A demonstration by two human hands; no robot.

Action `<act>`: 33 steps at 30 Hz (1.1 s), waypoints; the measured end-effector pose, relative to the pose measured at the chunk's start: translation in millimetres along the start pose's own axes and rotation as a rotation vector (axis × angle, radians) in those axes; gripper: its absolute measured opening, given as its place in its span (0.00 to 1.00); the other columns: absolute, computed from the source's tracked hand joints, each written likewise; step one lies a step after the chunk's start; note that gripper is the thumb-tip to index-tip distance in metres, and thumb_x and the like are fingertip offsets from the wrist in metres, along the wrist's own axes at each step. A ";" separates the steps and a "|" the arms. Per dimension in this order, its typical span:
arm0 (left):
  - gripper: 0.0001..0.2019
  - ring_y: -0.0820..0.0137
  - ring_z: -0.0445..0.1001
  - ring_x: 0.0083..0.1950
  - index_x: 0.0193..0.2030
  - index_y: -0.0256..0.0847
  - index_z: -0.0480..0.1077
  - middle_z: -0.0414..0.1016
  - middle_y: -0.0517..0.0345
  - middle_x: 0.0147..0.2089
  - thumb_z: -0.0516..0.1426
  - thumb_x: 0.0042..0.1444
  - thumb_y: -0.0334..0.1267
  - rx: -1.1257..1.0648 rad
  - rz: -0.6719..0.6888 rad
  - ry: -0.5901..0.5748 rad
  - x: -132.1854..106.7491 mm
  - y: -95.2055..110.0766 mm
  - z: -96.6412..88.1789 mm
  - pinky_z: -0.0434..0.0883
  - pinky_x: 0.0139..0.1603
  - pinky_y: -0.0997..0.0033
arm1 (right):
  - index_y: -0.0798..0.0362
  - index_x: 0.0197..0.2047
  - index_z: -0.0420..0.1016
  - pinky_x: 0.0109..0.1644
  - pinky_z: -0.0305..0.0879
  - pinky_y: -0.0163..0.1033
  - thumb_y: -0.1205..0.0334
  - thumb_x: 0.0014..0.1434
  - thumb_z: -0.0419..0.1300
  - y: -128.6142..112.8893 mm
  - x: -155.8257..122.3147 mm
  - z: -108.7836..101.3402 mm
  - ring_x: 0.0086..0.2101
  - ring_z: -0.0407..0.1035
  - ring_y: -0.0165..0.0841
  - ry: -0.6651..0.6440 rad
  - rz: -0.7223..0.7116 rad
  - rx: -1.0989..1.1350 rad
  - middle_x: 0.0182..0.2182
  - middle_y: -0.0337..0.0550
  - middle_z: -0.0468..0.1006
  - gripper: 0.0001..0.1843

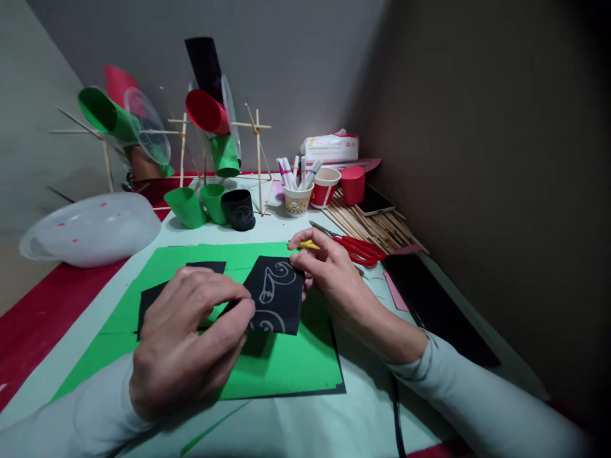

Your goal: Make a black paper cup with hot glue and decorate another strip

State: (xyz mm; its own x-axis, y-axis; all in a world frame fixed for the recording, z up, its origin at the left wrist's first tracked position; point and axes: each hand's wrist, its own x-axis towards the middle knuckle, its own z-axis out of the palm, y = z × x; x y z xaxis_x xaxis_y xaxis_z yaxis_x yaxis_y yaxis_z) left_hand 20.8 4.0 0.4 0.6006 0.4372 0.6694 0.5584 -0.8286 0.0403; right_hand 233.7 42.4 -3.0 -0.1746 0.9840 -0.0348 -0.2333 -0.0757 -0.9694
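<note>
A piece of black paper [280, 294] with pale swirls drawn on it is held tilted above a green sheet [281, 372]. My left hand [195, 334] pinches its left edge between thumb and forefinger. At the upper right edge, my right hand [331, 270] grips the same paper with thumb and fingers. A small yellow object [309, 244] shows between the right fingers; whether it is held or lies behind them I cannot tell. More black paper [149, 306] lies on the green sheet, partly hidden by my left hand. Red-handled scissors [365, 250] lie beyond my right hand.
Green paper tubes [187, 208] and a black one [239, 210] stand behind the sheet. Farther back are stick frames [259, 162], a cup of markers [298, 200], a red cup [324, 189] and wooden sticks [377, 222]. A black device [436, 305] lies right; a balloon [95, 229] sits left.
</note>
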 end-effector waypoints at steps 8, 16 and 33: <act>0.12 0.67 0.71 0.41 0.40 0.51 0.68 0.71 0.62 0.38 0.60 0.56 0.28 -0.375 -0.571 0.291 12.3 1.1 -3.4 0.68 0.42 0.69 | 0.56 0.33 0.72 0.30 0.73 0.31 0.56 0.56 0.66 -5.1 -0.2 -0.1 0.23 0.72 0.25 -0.211 0.154 0.248 0.24 0.38 0.75 0.12; 0.09 0.75 0.65 0.28 0.35 0.46 0.68 0.67 0.67 0.29 0.65 0.54 0.42 -0.870 -1.075 0.275 20.7 -17.0 -11.9 0.67 0.27 0.79 | 0.53 0.36 0.72 0.20 0.61 0.29 0.55 0.56 0.69 -7.7 -4.4 4.3 0.17 0.64 0.24 -0.205 0.055 0.110 0.24 0.34 0.76 0.13; 0.13 0.75 0.70 0.23 0.32 0.38 0.69 0.72 0.62 0.28 0.67 0.52 0.41 -1.363 -1.293 0.187 24.1 -13.7 3.1 0.69 0.18 0.79 | 0.52 0.34 0.72 0.23 0.60 0.29 0.56 0.52 0.70 -1.2 -3.7 4.8 0.20 0.65 0.24 -0.009 0.054 0.079 0.22 0.31 0.71 0.13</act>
State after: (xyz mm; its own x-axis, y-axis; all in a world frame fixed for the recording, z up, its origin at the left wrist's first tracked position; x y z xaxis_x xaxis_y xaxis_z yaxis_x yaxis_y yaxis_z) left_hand 29.4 26.9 13.6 0.1248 0.9734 -0.1921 -0.2757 0.2201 0.9357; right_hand 230.0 38.1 -0.5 -0.1978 0.9766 -0.0842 -0.2980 -0.1418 -0.9440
